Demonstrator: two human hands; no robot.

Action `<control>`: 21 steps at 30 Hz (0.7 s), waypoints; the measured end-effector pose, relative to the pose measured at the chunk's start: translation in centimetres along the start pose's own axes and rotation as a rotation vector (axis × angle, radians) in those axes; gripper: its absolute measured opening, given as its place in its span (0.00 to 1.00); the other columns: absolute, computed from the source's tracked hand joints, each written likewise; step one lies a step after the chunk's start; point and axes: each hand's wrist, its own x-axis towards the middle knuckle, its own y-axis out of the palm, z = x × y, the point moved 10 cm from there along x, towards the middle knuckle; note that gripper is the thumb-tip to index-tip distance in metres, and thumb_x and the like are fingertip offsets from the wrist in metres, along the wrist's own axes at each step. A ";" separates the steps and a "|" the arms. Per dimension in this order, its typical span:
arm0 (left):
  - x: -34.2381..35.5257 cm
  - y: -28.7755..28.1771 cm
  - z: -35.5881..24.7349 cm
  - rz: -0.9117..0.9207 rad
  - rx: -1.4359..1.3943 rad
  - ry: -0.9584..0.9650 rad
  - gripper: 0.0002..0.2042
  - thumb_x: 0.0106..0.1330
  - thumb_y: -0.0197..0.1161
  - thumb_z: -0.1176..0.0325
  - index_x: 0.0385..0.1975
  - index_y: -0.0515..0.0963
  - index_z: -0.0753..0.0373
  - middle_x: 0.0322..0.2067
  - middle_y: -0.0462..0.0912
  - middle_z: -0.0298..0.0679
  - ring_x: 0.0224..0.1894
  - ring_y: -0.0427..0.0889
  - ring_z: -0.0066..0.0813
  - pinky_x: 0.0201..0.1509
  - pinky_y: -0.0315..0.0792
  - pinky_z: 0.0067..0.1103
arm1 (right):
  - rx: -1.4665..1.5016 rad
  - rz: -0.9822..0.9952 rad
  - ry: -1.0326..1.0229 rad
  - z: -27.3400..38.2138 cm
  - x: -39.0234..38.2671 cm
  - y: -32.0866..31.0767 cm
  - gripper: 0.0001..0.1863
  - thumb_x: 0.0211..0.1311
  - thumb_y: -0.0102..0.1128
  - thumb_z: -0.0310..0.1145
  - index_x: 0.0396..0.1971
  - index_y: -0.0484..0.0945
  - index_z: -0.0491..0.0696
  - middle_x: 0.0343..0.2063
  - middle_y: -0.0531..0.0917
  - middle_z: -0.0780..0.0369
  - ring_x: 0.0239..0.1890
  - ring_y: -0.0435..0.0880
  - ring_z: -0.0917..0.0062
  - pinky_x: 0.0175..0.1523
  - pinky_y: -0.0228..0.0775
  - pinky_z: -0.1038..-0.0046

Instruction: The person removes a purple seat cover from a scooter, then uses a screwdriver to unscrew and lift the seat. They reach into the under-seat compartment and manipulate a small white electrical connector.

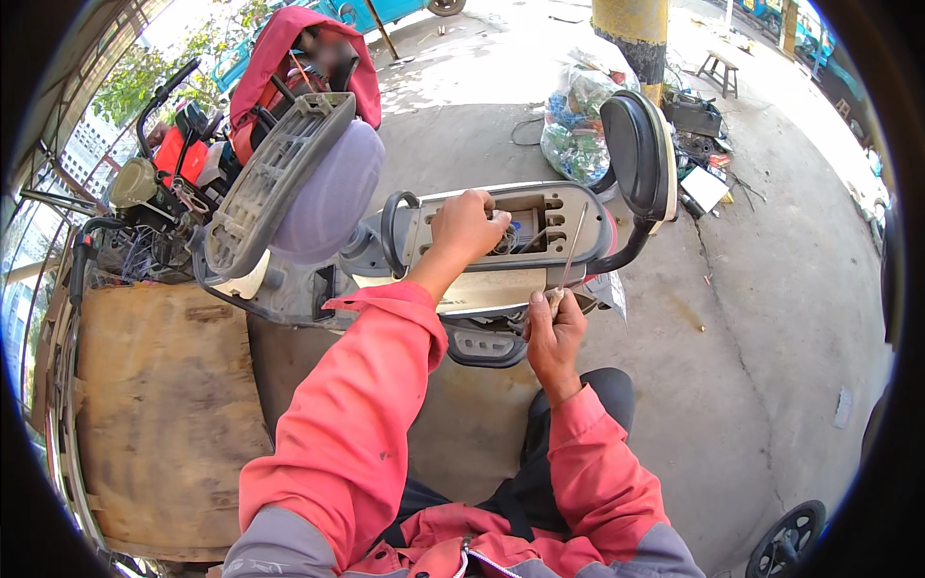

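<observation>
An electric scooter (482,297) stands across in front of me, its lilac seat (332,197) tipped up on the left with the grey underside showing. My left hand (467,229) reaches over the open compartment (554,255) under the seat. Its fingers are curled down by some wires (509,239), and what they pinch, if anything, is hidden. In my closed right hand (557,342) is a screwdriver (572,255), held by its pale handle. The thin shaft points up and away over the right end of the compartment, apart from my left hand.
A black padded backrest (636,154) rises at the scooter's right end. Behind it are a clear bag of bottles (583,116), a yellow-and-black pillar (631,39) and scattered tools. A wooden board (164,414) is at left, a red-covered vehicle (299,67) far left, a small wheel (788,539) lower right.
</observation>
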 end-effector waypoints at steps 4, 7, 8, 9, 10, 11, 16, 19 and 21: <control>0.9 1.3 -0.1 0.089 0.217 -0.105 0.21 0.50 0.74 0.48 0.32 0.87 0.61 0.35 0.89 0.47 0.43 0.88 0.43 0.48 0.79 0.33 | 0.003 0.032 0.043 0.3 0.4 0.7 0.16 0.72 0.61 0.32 0.25 0.67 0.46 0.14 0.69 0.72 0.17 0.66 0.90 0.21 0.58 0.80; 1.4 1.9 -0.2 0.200 0.221 -0.108 0.24 0.52 0.73 0.51 0.38 0.85 0.66 0.40 0.88 0.54 0.46 0.87 0.49 0.50 0.80 0.36 | -0.008 0.022 0.050 -0.6 0.9 0.6 0.16 0.73 0.60 0.33 0.25 0.67 0.47 0.15 0.69 0.72 0.16 0.67 0.90 0.21 0.58 0.80; 1.8 1.9 0.4 0.196 0.201 -0.105 0.23 0.52 0.73 0.51 0.36 0.85 0.67 0.37 0.88 0.54 0.43 0.88 0.49 0.48 0.80 0.36 | -0.011 0.025 0.043 -0.8 0.9 0.6 0.15 0.74 0.60 0.33 0.26 0.68 0.47 0.15 0.70 0.71 0.15 0.67 0.89 0.20 0.59 0.81; 2.3 2.0 1.1 0.193 0.181 -0.103 0.22 0.52 0.73 0.52 0.34 0.85 0.67 0.35 0.88 0.55 0.41 0.88 0.49 0.47 0.80 0.35 | -0.015 0.028 0.036 -1.0 0.9 0.7 0.14 0.74 0.59 0.33 0.27 0.69 0.47 0.16 0.71 0.70 0.14 0.68 0.89 0.19 0.59 0.82; 2.6 1.9 1.5 0.190 0.160 -0.097 0.21 0.51 0.72 0.53 0.32 0.86 0.68 0.33 0.88 0.55 0.39 0.88 0.49 0.45 0.80 0.35 | -0.005 0.022 0.044 -1.1 1.0 0.7 0.14 0.74 0.59 0.33 0.27 0.68 0.47 0.16 0.71 0.70 0.14 0.68 0.89 0.19 0.59 0.82; 2.6 1.6 2.2 0.190 0.073 -0.105 0.21 0.51 0.72 0.53 0.30 0.85 0.69 0.30 0.87 0.55 0.36 0.88 0.48 0.44 0.80 0.35 | 0.006 0.017 0.053 -1.0 1.0 0.7 0.14 0.74 0.59 0.33 0.27 0.68 0.47 0.16 0.71 0.70 0.14 0.68 0.89 0.19 0.59 0.82; 0.9 0.3 5.2 0.152 -0.458 -0.116 0.16 0.59 0.69 0.61 0.22 0.82 0.73 0.18 0.81 0.40 0.22 0.78 0.25 0.29 0.71 0.27 | 0.066 -0.012 0.117 -0.8 1.1 0.8 0.17 0.73 0.61 0.33 0.24 0.67 0.47 0.14 0.69 0.72 0.16 0.68 0.90 0.20 0.59 0.80; -0.8 -0.1 6.1 0.176 -0.665 -0.178 0.12 0.67 0.66 0.65 0.28 0.83 0.70 0.20 0.76 0.30 0.23 0.67 0.16 0.25 0.61 0.22 | 0.055 -0.007 0.111 -1.0 1.1 0.7 0.16 0.73 0.61 0.33 0.25 0.67 0.47 0.14 0.70 0.72 0.15 0.69 0.90 0.20 0.60 0.80; -1.6 -0.3 7.5 0.196 -0.752 -0.237 0.12 0.68 0.66 0.64 0.31 0.83 0.69 0.21 0.75 0.29 0.23 0.66 0.15 0.26 0.59 0.22 | 0.054 -0.002 0.115 -1.1 1.0 1.0 0.16 0.72 0.61 0.33 0.25 0.67 0.47 0.14 0.70 0.72 0.15 0.69 0.90 0.20 0.60 0.80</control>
